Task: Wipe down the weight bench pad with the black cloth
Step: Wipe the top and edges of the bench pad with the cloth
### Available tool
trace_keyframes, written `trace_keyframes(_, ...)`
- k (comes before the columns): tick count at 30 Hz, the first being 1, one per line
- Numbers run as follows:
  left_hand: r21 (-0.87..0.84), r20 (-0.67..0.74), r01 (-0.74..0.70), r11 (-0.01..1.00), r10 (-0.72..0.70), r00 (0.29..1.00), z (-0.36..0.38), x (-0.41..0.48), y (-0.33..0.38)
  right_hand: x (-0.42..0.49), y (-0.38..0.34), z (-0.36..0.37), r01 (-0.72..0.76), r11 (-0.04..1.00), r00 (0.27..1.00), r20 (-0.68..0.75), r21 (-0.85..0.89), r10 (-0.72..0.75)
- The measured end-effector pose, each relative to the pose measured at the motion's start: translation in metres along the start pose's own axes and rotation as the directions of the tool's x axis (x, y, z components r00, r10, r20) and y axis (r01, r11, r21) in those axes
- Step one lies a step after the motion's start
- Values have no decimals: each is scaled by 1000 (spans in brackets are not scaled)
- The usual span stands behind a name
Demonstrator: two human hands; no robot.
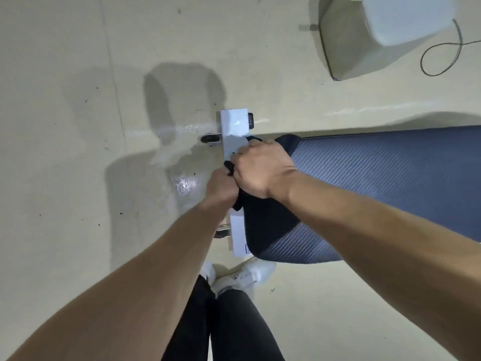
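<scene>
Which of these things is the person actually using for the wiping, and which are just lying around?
In use:
black cloth
bench pad
left hand
right hand

Lying about:
pale box-like object on the floor
loose cable beside it

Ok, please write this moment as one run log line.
hands: left, right grip black cloth | place: bench pad end | wiping: underway

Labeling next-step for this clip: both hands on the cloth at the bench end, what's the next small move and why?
Probably draw the black cloth along the bench pad, away from the white frame bar. The right hand and left hand both grip it bunched at the pad's very end, so nearly the whole ribbed blue surface lies beyond the cloth.
</scene>
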State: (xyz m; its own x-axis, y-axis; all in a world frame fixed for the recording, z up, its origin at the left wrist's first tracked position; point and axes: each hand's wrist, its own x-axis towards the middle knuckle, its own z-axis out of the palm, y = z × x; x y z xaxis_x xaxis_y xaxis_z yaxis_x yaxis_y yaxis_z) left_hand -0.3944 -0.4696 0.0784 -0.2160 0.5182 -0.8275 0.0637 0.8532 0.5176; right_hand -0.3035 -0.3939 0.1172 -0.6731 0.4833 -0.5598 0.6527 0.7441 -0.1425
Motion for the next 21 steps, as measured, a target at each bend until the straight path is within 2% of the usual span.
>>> trace_keyframes(4, 151, -5, -69, 986, 71, 997, -5, 17, 21, -3, 10, 4, -110, 988, 983, -136, 111, 125)
trace_keyframes(7, 271, 109, -177, 946, 152, 982, -9, 35, 50, -4, 26, 7, -240, 957, 950, -166, 164, 266)
trace_keyframes(10, 435, 305, -237, 869, 105, 947, 8, 64, 84, -13, 57, 8, -336, 914, 921, -123, 226, 369)
trace_keyframes(13, 490, 476, -320, 811, 59, 878, 49, 83, 116, -27, 96, 7, -458, 850, 874, -41, 259, 484)
trace_keyframes(17, 525, 588, -404, 749, 24, 809, 104, 91, 152, -44, 140, 12, -613, 745, 777, 30, 262, 629)
trace_keyframes(19, 536, 619, -402, 742, -22, 785, 115, 96, 157, -45, 140, 13, -668, 705, 733, 46, 237, 679)
trace_keyframes(21, 582, 645, -443, 682, -56, 762, 106, 96, 159, -36, 130, 11, -733, 642, 672, 92, 227, 735)
